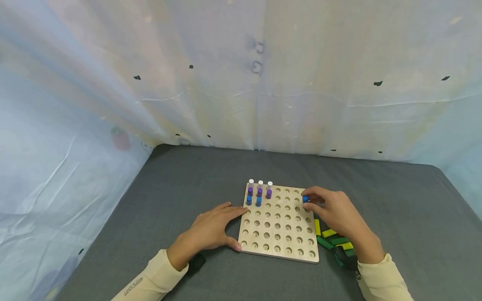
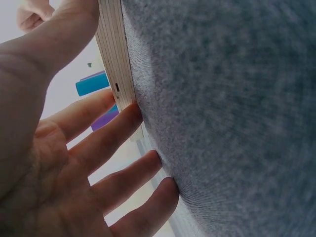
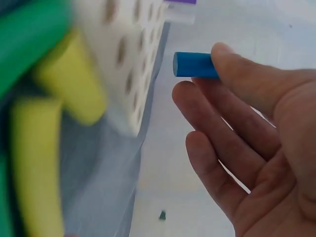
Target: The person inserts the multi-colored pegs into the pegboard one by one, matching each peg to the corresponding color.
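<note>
A square wooden pegboard (image 1: 277, 223) with rows of round holes lies on the table. Three white pegs (image 1: 260, 183), three purple pegs (image 1: 260, 192) and two blue pegs (image 1: 254, 201) stand upright in its far-left corner. My right hand (image 1: 335, 209) pinches another blue peg (image 3: 195, 64) between thumb and fingers above the board's right side, apart from the holes. My left hand (image 1: 212, 225) rests at the board's left edge, fingers extended; in the left wrist view, fingertips (image 2: 133, 114) touch the wooden side and the cloth.
Green pegs (image 1: 324, 243) and yellow pegs (image 1: 329, 233) lie loose in a pile right of the board, partly under my right wrist. A grey cloth (image 1: 188, 179) covers the table. Pale patterned curtains (image 1: 260, 83) hang behind and at the sides.
</note>
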### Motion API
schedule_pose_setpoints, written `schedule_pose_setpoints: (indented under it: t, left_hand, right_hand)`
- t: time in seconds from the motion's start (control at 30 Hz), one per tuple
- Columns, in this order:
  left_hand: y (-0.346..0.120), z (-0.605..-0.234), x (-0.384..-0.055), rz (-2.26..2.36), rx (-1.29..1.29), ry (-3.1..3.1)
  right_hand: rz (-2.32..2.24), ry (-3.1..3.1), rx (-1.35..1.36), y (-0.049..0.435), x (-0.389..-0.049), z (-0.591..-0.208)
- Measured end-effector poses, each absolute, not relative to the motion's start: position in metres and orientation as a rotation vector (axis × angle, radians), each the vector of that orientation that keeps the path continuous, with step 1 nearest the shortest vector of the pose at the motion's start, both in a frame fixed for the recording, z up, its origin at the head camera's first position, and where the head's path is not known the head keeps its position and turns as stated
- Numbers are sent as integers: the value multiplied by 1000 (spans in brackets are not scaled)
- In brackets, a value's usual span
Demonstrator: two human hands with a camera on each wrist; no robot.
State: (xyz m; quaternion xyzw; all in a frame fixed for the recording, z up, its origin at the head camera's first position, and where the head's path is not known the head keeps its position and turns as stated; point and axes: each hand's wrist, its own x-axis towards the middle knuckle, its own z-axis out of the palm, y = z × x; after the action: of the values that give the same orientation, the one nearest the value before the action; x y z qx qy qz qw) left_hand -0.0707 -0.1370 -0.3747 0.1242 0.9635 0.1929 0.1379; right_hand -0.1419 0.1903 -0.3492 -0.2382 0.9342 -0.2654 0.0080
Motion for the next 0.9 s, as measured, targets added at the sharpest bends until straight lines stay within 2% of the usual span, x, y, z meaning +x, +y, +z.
schedule_pose_setpoints:
  t: [0.47, 0.9]
  left_hand:
    - [-140, -374, -72, 550, 348, 2792]
    - [-141, -373, -72, 541, 343, 2793]
  right_hand:
    - [-969, 2805, -884, 145, -148, -351]
    - [-895, 2741, -912, 116, -155, -356]
